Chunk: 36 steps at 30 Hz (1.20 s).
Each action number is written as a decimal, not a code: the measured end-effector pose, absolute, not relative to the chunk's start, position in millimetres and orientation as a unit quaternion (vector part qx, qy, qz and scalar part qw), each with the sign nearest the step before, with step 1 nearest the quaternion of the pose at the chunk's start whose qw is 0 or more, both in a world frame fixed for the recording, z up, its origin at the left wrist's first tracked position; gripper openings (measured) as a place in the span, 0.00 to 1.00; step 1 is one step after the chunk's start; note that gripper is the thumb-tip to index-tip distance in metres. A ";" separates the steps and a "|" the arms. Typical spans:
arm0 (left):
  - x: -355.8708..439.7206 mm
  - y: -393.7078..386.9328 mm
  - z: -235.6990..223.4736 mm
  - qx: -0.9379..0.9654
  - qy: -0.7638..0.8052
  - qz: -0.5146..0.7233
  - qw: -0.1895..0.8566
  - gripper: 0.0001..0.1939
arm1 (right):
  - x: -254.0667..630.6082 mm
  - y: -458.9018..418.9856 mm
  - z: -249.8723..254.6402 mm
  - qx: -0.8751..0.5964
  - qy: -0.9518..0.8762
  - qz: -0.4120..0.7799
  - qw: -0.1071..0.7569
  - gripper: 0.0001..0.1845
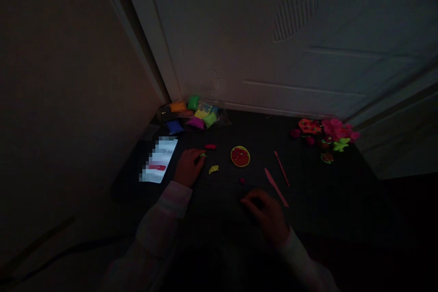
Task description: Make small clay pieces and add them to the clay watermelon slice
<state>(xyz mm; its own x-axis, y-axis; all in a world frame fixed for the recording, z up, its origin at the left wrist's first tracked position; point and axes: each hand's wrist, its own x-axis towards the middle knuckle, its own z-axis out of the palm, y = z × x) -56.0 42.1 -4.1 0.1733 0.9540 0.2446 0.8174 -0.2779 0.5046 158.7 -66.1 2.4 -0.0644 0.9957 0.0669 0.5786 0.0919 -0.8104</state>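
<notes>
My left hand (190, 166) rests at the left of the dark table with its fingers closed. A small light-green bit of clay (203, 155) shows at its fingertips, seemingly pinched there. Just beyond lies a red piece of clay (210, 147), and to the right a yellow clay piece (214, 169). My right hand (267, 213) is near the front, thumb and forefinger pressed together; anything between them is too dark to make out. Ahead of it sits a small dark-pink clay ball (242, 181). Farther back is a round yellow-rimmed clay disc (240, 157) with a red, green-specked top.
A lit phone (160, 159) lies left of my left hand. Bags of coloured clay (196, 116) sit against the white door. Right of the disc lie a pink plastic knife (276, 187) and a thin pink stick tool (282, 169). Bright clay shapes (337, 130) cluster at the back right.
</notes>
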 end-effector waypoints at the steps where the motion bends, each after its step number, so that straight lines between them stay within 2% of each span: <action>1: -55.9 42.0 -4.4 0.754 0.587 0.265 0.128 0.11 | 157.7 -66.3 2.0 -0.589 -0.675 0.300 0.329 0.09; 8: -56.1 42.8 -4.5 0.753 0.588 0.261 0.139 0.12 | 147.5 -67.1 -5.2 -0.588 -0.770 0.108 0.223 0.10; 17: -55.1 41.6 -6.1 0.754 0.581 0.274 0.138 0.12 | 170.0 -80.3 -8.6 -0.559 -0.790 0.111 0.227 0.16; 22: -55.3 41.4 -8.0 0.754 0.582 0.276 0.131 0.12 | 168.7 -78.2 -7.8 -0.574 -0.774 0.123 0.237 0.09; 25: -55.4 41.6 -7.5 0.755 0.581 0.274 0.132 0.12 | 167.2 -75.4 -9.1 -0.576 -0.775 0.124 0.229 0.10; 30: -54.9 41.6 -5.6 0.751 0.587 0.269 0.138 0.12 | 173.4 -81.7 -11.4 -0.565 -0.794 0.056 0.216 0.12; 36: -53.9 41.3 -4.2 0.753 0.583 0.274 0.135 0.12 | 175.2 -95.4 -4.3 -0.548 -0.821 -0.008 0.159 0.14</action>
